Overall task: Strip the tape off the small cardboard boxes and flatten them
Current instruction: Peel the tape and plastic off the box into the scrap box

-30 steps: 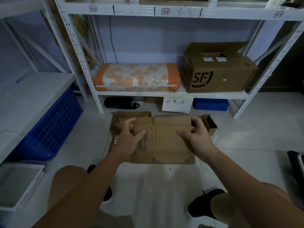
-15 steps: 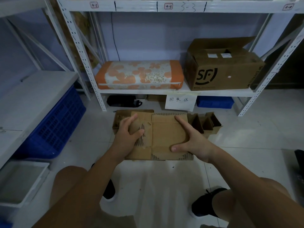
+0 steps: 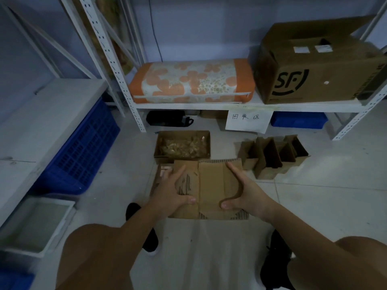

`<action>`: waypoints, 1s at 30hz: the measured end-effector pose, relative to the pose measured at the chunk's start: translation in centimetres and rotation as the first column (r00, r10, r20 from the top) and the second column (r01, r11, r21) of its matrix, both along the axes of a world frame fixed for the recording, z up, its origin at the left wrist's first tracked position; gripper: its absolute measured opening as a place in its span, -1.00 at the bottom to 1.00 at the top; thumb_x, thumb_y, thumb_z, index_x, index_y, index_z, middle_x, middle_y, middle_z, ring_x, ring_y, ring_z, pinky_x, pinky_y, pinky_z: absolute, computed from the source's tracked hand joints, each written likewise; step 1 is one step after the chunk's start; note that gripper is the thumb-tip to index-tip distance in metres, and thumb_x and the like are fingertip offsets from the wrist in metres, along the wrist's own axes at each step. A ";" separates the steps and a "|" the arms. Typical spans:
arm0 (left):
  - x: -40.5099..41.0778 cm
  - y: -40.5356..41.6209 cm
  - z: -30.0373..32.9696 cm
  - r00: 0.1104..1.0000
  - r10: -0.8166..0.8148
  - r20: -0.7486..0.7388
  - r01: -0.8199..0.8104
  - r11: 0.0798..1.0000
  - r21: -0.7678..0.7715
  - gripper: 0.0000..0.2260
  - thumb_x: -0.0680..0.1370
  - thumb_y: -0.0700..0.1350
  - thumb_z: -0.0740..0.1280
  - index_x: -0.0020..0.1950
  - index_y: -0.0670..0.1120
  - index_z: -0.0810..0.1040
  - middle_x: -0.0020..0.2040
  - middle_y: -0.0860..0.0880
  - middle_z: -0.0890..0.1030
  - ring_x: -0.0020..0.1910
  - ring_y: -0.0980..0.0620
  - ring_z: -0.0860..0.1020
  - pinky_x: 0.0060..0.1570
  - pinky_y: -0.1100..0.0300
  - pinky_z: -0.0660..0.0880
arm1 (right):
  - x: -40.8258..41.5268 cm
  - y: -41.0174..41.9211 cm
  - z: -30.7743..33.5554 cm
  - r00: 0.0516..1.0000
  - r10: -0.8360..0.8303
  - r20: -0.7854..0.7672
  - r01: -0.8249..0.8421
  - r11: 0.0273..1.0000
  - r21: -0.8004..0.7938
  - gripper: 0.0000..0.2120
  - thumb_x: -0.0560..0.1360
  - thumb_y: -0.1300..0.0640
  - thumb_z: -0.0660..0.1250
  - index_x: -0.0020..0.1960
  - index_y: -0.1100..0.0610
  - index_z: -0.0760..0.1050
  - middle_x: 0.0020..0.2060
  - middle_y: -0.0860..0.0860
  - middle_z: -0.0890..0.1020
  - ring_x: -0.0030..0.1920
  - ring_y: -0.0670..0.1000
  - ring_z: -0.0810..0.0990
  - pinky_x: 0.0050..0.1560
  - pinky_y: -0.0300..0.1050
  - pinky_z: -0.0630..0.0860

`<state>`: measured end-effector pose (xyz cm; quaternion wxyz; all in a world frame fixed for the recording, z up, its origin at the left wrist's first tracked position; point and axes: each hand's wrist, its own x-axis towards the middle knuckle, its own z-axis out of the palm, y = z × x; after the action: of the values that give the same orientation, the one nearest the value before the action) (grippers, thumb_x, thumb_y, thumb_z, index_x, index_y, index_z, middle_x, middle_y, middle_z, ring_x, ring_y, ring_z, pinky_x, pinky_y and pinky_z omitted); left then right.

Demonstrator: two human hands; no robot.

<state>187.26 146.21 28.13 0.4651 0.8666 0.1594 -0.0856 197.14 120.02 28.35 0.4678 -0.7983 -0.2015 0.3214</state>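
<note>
Storeroom floor below the white shelving: you are pressing a flattened cardboard box [image 3: 211, 189] down.
Your left hand [image 3: 173, 192] and right hand [image 3: 244, 191] lie spread on it, fingers straight, gripping nothing. It rests on the floor before the box of tape scraps [image 3: 182, 145]. Next, I judge, comes one of the upright small boxes [image 3: 272, 155] to its right.

Both hands, left hand [image 3: 174, 190] and right hand [image 3: 244, 190], press straight fingers on a flattened brown cardboard box [image 3: 211, 185] lying between their thumbs.
</note>
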 end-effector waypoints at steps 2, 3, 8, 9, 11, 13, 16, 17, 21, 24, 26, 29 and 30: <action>0.9 0.4 -2.8 0.999 -0.015 -0.045 0.019 0.998 0.068 0.03 0.38 0.10 0.65 0.67 0.17 0.08 0.64 0.03 0.01 0.61 -0.02 0.14 0.54 0.08 0.19 | 0.9 1.0 -3.3 1.000 -0.003 -0.012 0.002 0.997 -0.082 0.24 0.22 0.05 0.71 0.60 -0.32 -0.04 0.49 -0.11 0.24 0.48 0.03 0.30 0.39 -0.08 0.37; 1.5 0.6 -4.3 0.998 -0.021 -0.063 0.026 0.996 0.087 0.02 0.39 0.09 0.64 0.68 0.16 0.06 0.63 0.03 -0.01 0.61 -0.02 0.13 0.52 0.13 0.20 | 1.4 1.7 -4.9 1.000 -0.006 -0.019 0.003 0.992 -0.128 0.24 0.23 0.05 0.70 0.60 -0.33 -0.07 0.52 -0.06 0.22 0.48 0.07 0.29 0.40 -0.04 0.38; 5.6 3.6 -11.8 0.968 -0.069 -0.240 0.078 0.997 0.028 0.17 0.35 0.02 0.68 0.70 0.12 -0.08 0.63 0.03 -0.14 0.62 0.00 0.03 0.48 0.23 0.15 | 5.4 5.4 -13.0 0.998 0.000 -0.071 -0.018 0.964 -0.265 0.22 0.30 0.06 0.67 0.60 -0.30 -0.16 0.51 0.04 0.27 0.40 0.12 0.39 0.32 0.04 0.47; 6.6 4.4 -13.5 0.958 -0.080 -0.276 0.086 0.996 0.010 0.20 0.34 0.02 0.69 0.70 0.12 -0.11 0.63 0.02 -0.20 0.63 0.00 -0.01 0.50 0.20 0.14 | 6.5 6.3 -14.7 0.996 0.000 -0.086 -0.025 0.960 -0.280 0.22 0.30 0.06 0.67 0.60 -0.29 -0.16 0.50 0.05 0.30 0.38 0.12 0.42 0.31 0.03 0.49; 8.8 6.5 -17.1 0.944 -0.071 -0.321 0.074 0.997 -0.002 0.22 0.33 0.00 0.70 0.69 0.14 -0.13 0.64 0.01 -0.26 0.64 0.00 -0.04 0.49 0.20 0.15 | 9.0 8.4 -18.3 0.993 0.000 -0.114 -0.034 0.954 -0.298 0.23 0.29 0.05 0.68 0.60 -0.31 -0.15 0.46 0.07 0.37 0.32 0.12 0.47 0.26 0.02 0.53; 11.3 8.9 -20.5 0.941 -0.048 -0.336 0.061 0.998 0.027 0.22 0.32 0.00 0.70 0.69 0.13 -0.13 0.65 -0.01 -0.28 0.64 0.01 -0.06 0.48 0.24 0.11 | 11.5 11.1 -22.0 0.992 -0.001 -0.124 -0.037 0.951 -0.306 0.24 0.29 0.05 0.68 0.61 -0.32 -0.14 0.43 0.08 0.40 0.24 0.08 0.48 0.17 -0.05 0.54; 14.7 13.5 -24.8 0.938 -0.028 -0.346 0.069 0.992 0.107 0.23 0.32 -0.01 0.70 0.68 0.10 -0.15 0.65 -0.07 -0.27 0.66 -0.03 -0.09 0.53 0.20 0.03 | 15.0 16.3 -27.2 0.991 0.016 -0.135 -0.057 0.948 -0.312 0.23 0.30 0.03 0.67 0.61 -0.31 -0.17 0.44 0.10 0.38 0.25 0.09 0.47 0.07 -0.16 0.46; 15.6 15.1 -26.0 0.937 -0.018 -0.349 0.063 0.991 0.120 0.23 0.33 -0.03 0.69 0.68 0.09 -0.15 0.65 -0.09 -0.25 0.66 -0.04 -0.07 0.52 0.22 0.03 | 15.9 18.1 -28.7 0.990 0.025 -0.138 -0.066 0.952 -0.300 0.22 0.31 0.03 0.66 0.61 -0.31 -0.18 0.45 0.10 0.37 0.27 0.10 0.46 0.05 -0.18 0.47; 18.1 21.0 -30.0 0.938 0.013 -0.347 0.052 0.983 0.175 0.17 0.36 -0.11 0.67 0.69 0.07 -0.12 0.64 -0.08 -0.12 0.62 -0.06 0.10 0.50 0.21 0.13 | 18.5 24.4 -33.7 0.993 0.033 -0.116 -0.064 0.960 -0.274 0.20 0.33 0.00 0.65 0.61 -0.29 -0.17 0.46 0.12 0.34 0.38 0.19 0.42 0.27 0.01 0.45; 18.8 23.6 -33.8 0.915 -0.001 -0.404 0.086 0.978 0.190 0.13 0.37 -0.07 0.67 0.70 0.09 -0.05 0.66 -0.06 -0.09 0.62 -0.05 0.13 0.51 0.16 0.15 | 18.9 26.6 -38.4 0.986 0.057 -0.158 -0.106 0.941 -0.323 0.21 0.32 -0.08 0.64 0.60 -0.33 -0.20 0.52 0.09 0.26 0.46 0.21 0.34 0.41 0.11 0.38; 18.6 24.2 -36.6 0.897 -0.025 -0.442 0.126 0.971 0.202 0.07 0.40 -0.01 0.64 0.69 0.12 -0.02 0.69 -0.05 -0.07 0.62 -0.09 0.13 0.57 0.04 0.15 | 18.6 26.7 -41.0 0.982 0.079 -0.172 -0.141 0.910 -0.389 0.21 0.32 -0.12 0.63 0.58 -0.35 -0.24 0.52 0.10 0.28 0.43 0.22 0.38 0.37 0.12 0.44; 17.4 23.8 -39.8 0.865 -0.049 -0.499 0.230 0.924 0.307 -0.05 0.47 0.14 0.56 0.69 0.12 0.05 0.69 0.01 0.02 0.59 -0.18 0.19 0.54 -0.13 0.24 | 17.8 25.9 -43.0 0.984 0.163 -0.075 -0.177 0.822 -0.542 0.19 0.33 -0.28 0.56 0.54 -0.40 -0.32 0.32 0.13 0.53 0.02 0.12 0.60 0.06 0.03 0.59; 17.0 23.5 -40.4 0.867 -0.027 -0.498 0.217 0.919 0.329 -0.04 0.46 0.22 0.54 0.69 0.11 0.05 0.69 0.04 0.02 0.58 -0.19 0.19 0.53 -0.15 0.24 | 17.7 25.8 -43.2 0.980 0.199 -0.031 -0.179 0.793 -0.583 0.17 0.32 -0.35 0.53 0.55 -0.39 -0.32 0.25 0.12 0.58 -0.13 0.06 0.57 -0.03 -0.01 0.59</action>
<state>204.31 169.70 -12.32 0.2299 0.8982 0.2278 -0.2974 214.89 145.77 -14.86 0.1632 -0.8839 -0.1794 0.3999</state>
